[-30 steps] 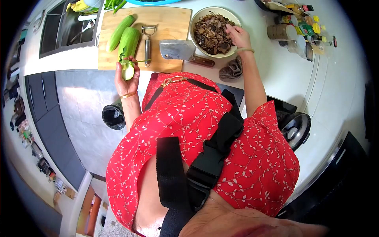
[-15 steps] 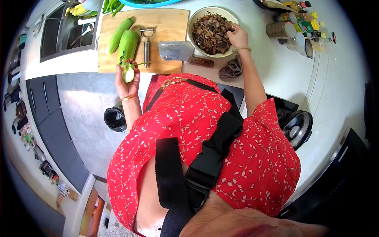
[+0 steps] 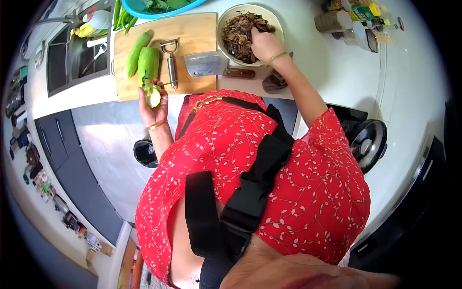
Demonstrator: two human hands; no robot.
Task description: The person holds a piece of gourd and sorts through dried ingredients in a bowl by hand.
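My left hand point(image 3: 153, 113) is closed around a pale green squash piece point(image 3: 153, 98), its cut face turned up and a thin stem sticking out to the right. Just beyond it, two whole-looking green squashes point(image 3: 148, 61) lie on the wooden cutting board point(image 3: 199, 33). My right hand point(image 3: 267, 46) reaches into a cream bowl point(image 3: 280, 29), fingers curled down at the chopped brown food point(image 3: 240, 33); its fingertips are partly hidden. A metal peeler point(image 3: 172, 70) rests on the board. Between the board and the bowl lies a cleaver point(image 3: 207, 64) with a wooden handle.
A blue basin point(image 3: 163, 13) of leafy greens and some green peppers point(image 3: 124, 19) stand behind the board. The sink point(image 3: 79, 53) is at left. Bottles and jars point(image 3: 334, 21) crowd the far right. A dark crumpled item point(image 3: 274, 83) sits near my right forearm. A black bin point(image 3: 144, 153) stands below.
My right hand has moved from the bowl's right rim inward over the chopped brown food. My left hand still holds the squash piece. The whole view has shifted slightly.
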